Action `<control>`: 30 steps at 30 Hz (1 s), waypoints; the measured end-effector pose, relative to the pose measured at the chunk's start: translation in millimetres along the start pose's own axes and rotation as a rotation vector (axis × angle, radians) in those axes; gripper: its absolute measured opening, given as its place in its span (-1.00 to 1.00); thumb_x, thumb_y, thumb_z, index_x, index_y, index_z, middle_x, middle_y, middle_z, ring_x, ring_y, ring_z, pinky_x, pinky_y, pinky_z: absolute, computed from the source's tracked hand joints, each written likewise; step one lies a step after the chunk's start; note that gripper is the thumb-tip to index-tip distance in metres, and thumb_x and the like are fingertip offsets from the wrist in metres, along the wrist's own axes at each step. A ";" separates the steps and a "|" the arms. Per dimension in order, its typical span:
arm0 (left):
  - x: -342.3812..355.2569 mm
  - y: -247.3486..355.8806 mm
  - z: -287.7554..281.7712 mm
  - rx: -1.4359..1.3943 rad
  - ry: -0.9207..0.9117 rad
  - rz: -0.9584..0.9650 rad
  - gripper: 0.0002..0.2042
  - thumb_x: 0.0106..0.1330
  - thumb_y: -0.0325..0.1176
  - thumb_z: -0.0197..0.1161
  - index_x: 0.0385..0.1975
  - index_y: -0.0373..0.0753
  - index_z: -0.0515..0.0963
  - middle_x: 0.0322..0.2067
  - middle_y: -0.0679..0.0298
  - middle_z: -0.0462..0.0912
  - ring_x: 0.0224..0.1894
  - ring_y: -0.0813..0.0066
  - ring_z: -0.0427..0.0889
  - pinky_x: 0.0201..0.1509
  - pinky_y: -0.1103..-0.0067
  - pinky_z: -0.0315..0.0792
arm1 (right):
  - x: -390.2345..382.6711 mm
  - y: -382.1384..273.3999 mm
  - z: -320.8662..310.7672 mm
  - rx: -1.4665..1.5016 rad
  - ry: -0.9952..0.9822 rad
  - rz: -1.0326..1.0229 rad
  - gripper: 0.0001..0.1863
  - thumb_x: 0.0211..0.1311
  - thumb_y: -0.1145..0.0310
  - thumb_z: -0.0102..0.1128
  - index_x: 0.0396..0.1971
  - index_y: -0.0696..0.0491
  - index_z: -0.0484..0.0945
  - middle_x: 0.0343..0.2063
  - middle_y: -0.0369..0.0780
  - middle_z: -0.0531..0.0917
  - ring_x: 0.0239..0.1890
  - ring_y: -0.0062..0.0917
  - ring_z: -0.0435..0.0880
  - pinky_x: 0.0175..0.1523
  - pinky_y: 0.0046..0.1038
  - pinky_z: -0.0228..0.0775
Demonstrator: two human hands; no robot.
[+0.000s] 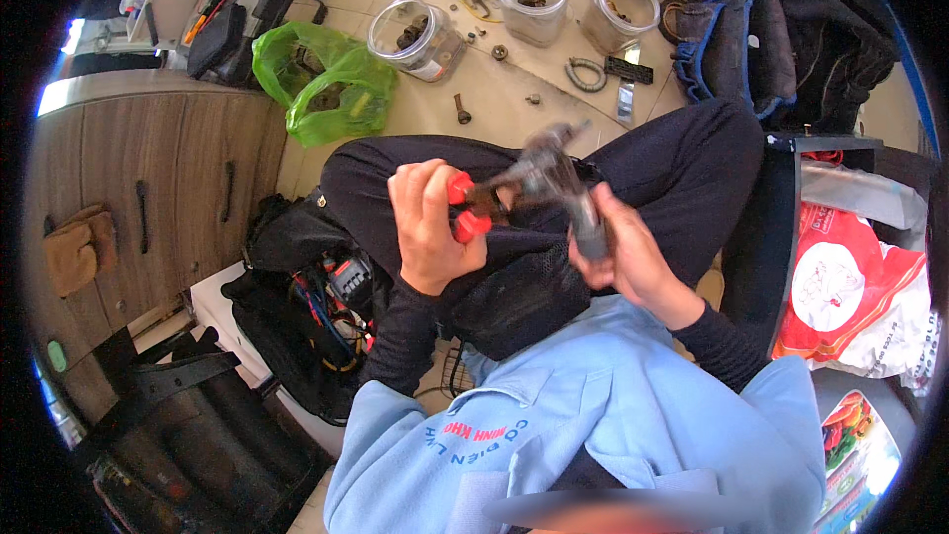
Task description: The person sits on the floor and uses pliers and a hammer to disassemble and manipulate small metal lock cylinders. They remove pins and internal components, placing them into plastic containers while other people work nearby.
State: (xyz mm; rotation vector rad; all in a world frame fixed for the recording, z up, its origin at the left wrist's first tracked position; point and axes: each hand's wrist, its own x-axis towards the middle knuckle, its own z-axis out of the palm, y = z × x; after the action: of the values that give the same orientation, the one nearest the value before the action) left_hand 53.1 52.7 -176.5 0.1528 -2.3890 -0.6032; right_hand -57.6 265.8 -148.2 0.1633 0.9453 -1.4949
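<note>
My left hand (431,222) is closed round the red handles of pliers (472,226), whose metal end points right. My right hand (638,249) grips the lower end of a dark grey metal piece (550,176), a stout shaft with a wider head. Motion smears that piece, so its exact kind is unclear. The pliers' jaws meet or overlap it, and whether they clamp it cannot be made out. Both things are held above my crossed legs in dark trousers.
Clear jars (413,38) of small metal parts stand ahead, beside a green plastic bag (324,84). Loose bolts (462,109) lie on the tiles. A blue-edged tool bag (736,49) sits far right, an open black bag (306,316) left, and wooden drawers (163,178) beyond it.
</note>
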 end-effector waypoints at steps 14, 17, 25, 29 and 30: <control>8.9 19.5 -30.3 -0.263 -0.220 -0.232 -0.39 -0.24 -0.52 0.09 0.01 -0.43 0.36 -0.15 -0.01 0.46 -0.12 0.08 0.49 0.11 0.38 0.36 | 10.3 -147.9 39.4 -1.347 0.424 -1.209 -0.47 0.45 0.09 -0.11 -0.57 0.21 0.53 -0.72 -0.26 0.47 -0.65 -0.67 0.37 -0.49 -0.56 0.18; 6.3 31.4 -28.2 -0.547 -0.288 -0.280 -0.36 -0.25 -0.55 0.06 0.04 -0.45 0.35 -0.12 0.04 0.48 -0.07 0.20 0.49 0.15 0.40 0.32 | 72.1 -167.8 18.9 -1.382 -0.055 -0.654 -0.44 0.35 -0.09 -0.01 -0.65 0.08 0.55 -0.72 -0.34 0.50 -0.62 -0.70 0.46 -0.54 -0.51 0.24; -37.3 21.0 13.6 -0.867 0.119 -0.679 -0.24 -0.20 -0.65 0.00 0.23 -0.39 0.21 -0.12 0.23 0.46 -0.15 0.44 0.44 0.09 0.56 0.34 | 109.5 13.5 -8.9 0.331 -0.586 0.262 -0.62 0.49 0.06 -0.19 -0.25 0.08 0.45 -0.56 -0.28 0.49 -0.60 -0.72 0.29 -0.57 -0.69 0.10; -29.6 22.1 23.6 -0.601 0.185 -0.717 -0.40 -0.19 -0.63 0.04 0.04 -0.34 0.32 -0.24 0.23 0.45 -0.22 0.40 0.45 -0.01 0.55 0.38 | 77.7 23.8 27.1 0.105 -0.037 -0.111 -0.49 0.49 -0.08 -0.32 -0.30 0.05 0.45 -0.63 -0.37 0.35 -0.65 -0.74 0.16 -0.60 -0.71 0.00; -27.7 21.5 25.5 -0.541 0.172 -0.708 -0.41 -0.19 -0.63 0.04 0.02 -0.34 0.33 -0.26 0.22 0.44 -0.24 0.39 0.45 -0.03 0.55 0.38 | 72.9 27.8 29.7 0.249 -0.026 -0.096 -0.47 0.48 -0.11 -0.29 -0.32 0.05 0.47 -0.64 -0.40 0.33 -0.65 -0.75 0.16 -0.61 -0.69 -0.01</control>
State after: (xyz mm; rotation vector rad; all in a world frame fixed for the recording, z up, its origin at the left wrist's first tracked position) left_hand 59.5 88.7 -199.8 0.7872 -1.8853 -1.4638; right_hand -34.5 195.2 -186.1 0.2806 0.7524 -1.6981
